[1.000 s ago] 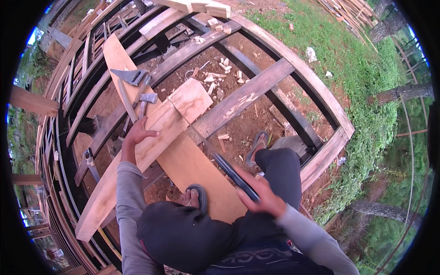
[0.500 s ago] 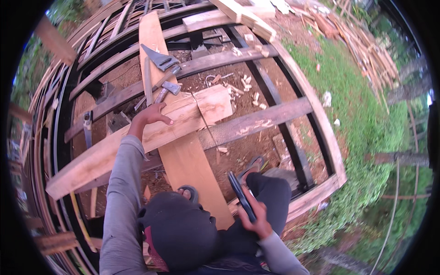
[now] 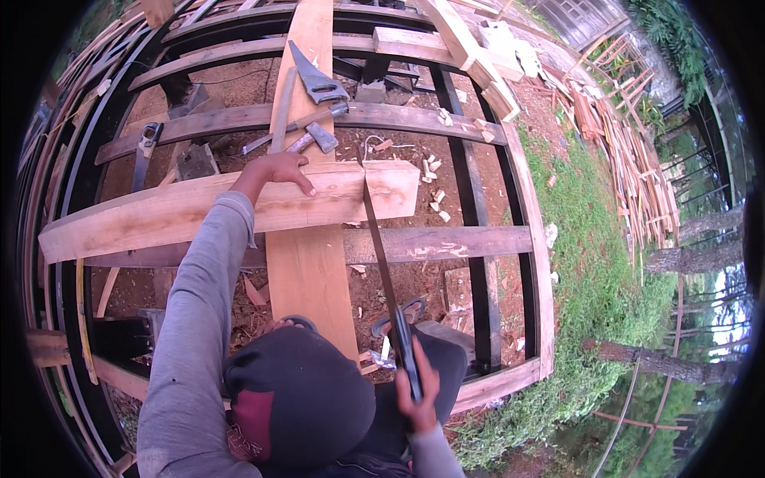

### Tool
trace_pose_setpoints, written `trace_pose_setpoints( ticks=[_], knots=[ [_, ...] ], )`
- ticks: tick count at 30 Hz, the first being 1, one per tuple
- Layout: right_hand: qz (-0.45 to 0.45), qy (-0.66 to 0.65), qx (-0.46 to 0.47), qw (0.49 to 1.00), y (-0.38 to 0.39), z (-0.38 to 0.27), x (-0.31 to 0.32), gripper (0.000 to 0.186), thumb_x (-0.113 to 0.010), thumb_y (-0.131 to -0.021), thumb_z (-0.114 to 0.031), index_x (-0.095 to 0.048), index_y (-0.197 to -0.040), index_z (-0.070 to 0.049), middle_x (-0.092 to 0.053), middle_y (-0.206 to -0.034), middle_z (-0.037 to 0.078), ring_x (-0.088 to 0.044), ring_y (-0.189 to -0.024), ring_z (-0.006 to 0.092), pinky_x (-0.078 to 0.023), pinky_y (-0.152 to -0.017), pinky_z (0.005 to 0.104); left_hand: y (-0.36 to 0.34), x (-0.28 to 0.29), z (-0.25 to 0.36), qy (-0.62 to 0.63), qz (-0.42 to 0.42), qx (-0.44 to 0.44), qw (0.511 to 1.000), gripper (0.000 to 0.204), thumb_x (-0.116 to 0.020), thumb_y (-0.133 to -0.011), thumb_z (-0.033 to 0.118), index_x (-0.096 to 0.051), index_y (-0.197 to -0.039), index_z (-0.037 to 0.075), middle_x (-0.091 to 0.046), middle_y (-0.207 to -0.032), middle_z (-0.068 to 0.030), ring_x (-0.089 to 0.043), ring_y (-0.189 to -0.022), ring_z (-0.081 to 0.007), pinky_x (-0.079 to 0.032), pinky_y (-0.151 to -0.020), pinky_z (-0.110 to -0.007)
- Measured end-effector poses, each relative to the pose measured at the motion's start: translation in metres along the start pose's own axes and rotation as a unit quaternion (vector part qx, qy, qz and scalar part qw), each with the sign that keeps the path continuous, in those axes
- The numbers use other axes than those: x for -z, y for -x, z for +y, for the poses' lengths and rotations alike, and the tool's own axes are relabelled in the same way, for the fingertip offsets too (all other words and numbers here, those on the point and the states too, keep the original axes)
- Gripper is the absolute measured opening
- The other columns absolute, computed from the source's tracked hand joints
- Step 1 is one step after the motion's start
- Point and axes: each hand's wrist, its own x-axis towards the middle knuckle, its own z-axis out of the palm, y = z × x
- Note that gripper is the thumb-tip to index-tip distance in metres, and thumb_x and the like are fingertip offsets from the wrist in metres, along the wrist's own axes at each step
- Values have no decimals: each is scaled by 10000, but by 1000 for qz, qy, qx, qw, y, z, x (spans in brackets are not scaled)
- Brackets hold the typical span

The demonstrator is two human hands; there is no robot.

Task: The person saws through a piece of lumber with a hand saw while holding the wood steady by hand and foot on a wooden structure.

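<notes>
A long, pale wooden beam lies crosswise over a wide plank and the dark frame. My left hand grips it from above, thumb on its upper face and fingers at its far edge. In my right hand is the dark handle of a handsaw, held near my knee. Its long, narrow blade runs away from me to the beam, where it meets a cut line near the right end. Just beyond my left hand lie a hammer and a second handsaw, on the plank.
A frame of dark beams surrounds me, with gaps down to bare soil. Another saw stands at the left. Wood offcuts litter the ground past the beam. Grass and a pile of timber strips lie to the right.
The view has turned, and the beam now lies more level across it. The saw handle appears slightly farther from the beam. My left hand keeps its place on the wood.
</notes>
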Motion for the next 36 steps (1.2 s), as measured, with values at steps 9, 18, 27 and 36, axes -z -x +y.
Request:
trace_pose_setpoints(
  ticks=[9, 18, 27, 36],
  knots=[
    [-23, -37, -48, 998, -48, 5, -34, 612, -677, -978, -62, -503, -1551, 68, -754, -1048, 136, -613, -694, 125, -539, -675, 298, -1, 9, -10, -13, 0, 1, 1000, 1289, -934, -589, 607, -469, -1541, -128, -499, -1594, -306, -507, -1476, -391, -388, -1240, -395],
    [16, -25, 22, 999, -95, 25, -47, 565, -654, -988, -77, -536, -1525, 51, -760, -1212, 235, -720, -873, 147, -573, -793, 313, 2, -9, 11, -34, 9, -14, 999, 1292, -930, -558, 624, -495, -1516, -126, -542, -1549, -313, -536, -1446, -405, -416, -1226, -414],
    [-43, -28, -117, 992, 14, -81, 28, 626, -668, -972, -89, -492, -1543, 95, -733, -1297, 256, -737, -1055, 210, -559, -912, 330, 11, -4, 3, -38, 49, -35, 997, 1166, -951, -561, 588, -578, -1440, -81, -628, -1443, -305, -610, -1347, -421, -466, -1164, -442],
    [-31, -43, -168, 984, -140, -23, -45, 553, -672, -999, -79, -531, -1513, 71, -745, -1220, 238, -717, -1090, 182, -542, -944, 308, 55, -37, 46, -150, 87, -2, 985, 1101, -929, -511, 632, -652, -1366, -5, -712, -1255, -303, -685, -1185, -456, -539, -1023, -500]
  ],
)
